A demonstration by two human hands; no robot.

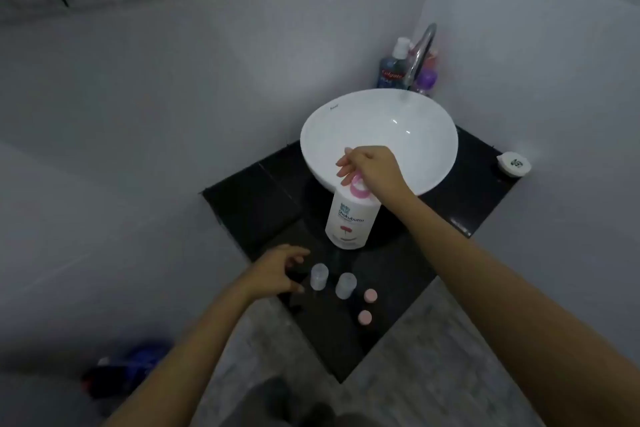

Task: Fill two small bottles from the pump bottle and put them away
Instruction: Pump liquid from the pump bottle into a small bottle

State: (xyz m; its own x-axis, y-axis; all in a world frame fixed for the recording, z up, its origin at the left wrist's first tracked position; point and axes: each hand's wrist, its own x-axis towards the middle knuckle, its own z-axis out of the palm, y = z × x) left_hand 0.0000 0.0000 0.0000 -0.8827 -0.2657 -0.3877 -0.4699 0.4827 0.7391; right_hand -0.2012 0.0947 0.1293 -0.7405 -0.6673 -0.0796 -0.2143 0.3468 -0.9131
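Right hand (372, 166) resting on the pink pump of the pump bottle (349, 220), upright on the black tabletop (460, 204) touching the sink (379, 139), left hand (277, 274) open, fingers spread, just beside 2 small bottles (319, 276), 2 pink caps (370, 295) near them.

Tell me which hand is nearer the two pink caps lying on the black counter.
Left. The left hand hovers beside the small clear bottles, just left of the two pink caps. The right hand is farther back, on the white pump bottle's pink pump.
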